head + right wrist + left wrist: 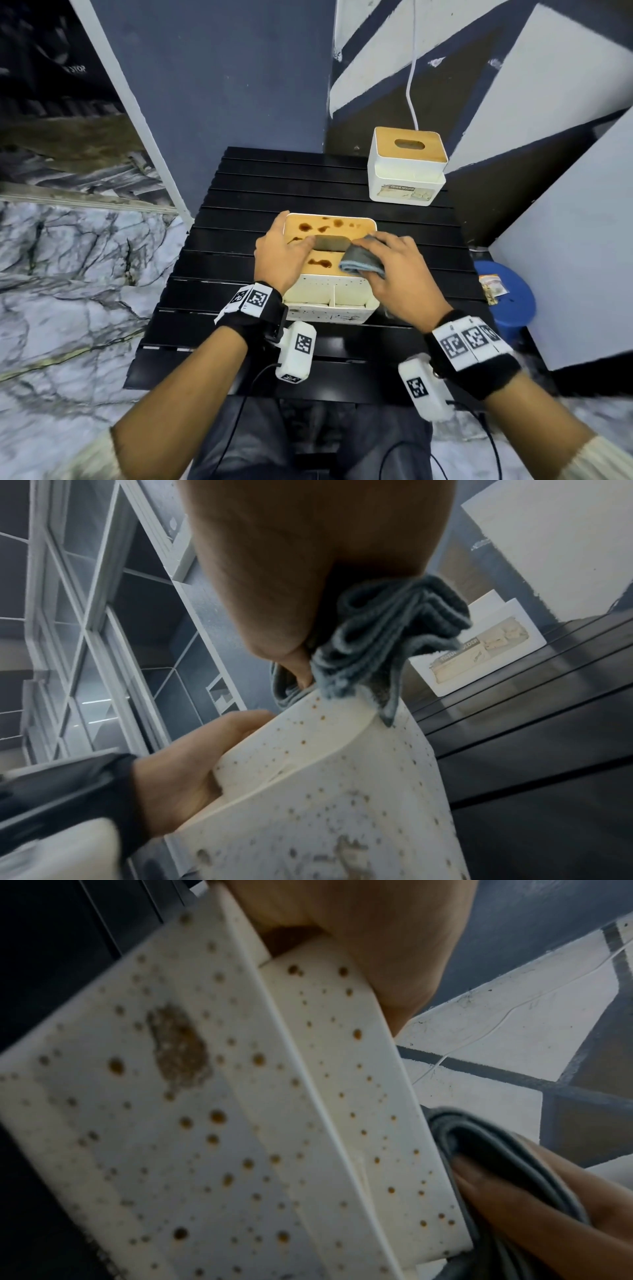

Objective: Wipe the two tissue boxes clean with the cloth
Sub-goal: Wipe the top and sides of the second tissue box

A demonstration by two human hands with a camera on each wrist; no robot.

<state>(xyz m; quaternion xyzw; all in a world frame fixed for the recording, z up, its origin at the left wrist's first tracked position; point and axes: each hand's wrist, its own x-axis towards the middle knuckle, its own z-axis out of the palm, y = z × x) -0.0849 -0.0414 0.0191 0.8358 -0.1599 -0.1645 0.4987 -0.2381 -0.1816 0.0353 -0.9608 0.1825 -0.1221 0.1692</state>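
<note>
A white tissue box (329, 301) with a wooden lid (325, 224) stands on the black slatted table (212, 356). Brown stains mark the lid, and brown spots speckle its front wall (192, 1123) (346, 804). My left hand (279, 255) grips the box's left side, thumb on the lid. My right hand (394, 270) holds a folded grey cloth (363, 262) (387, 631) (486, 1153) against the lid's right part. A second white tissue box (406, 168) (479, 647) with a wooden lid and a torn label stands at the table's far right.
A blue stool (507, 301) with a small packet on it stands right of the table. Painted walls close in behind and to the right. A white cord (412, 85) hangs down the wall above the far box. Marble floor lies to the left.
</note>
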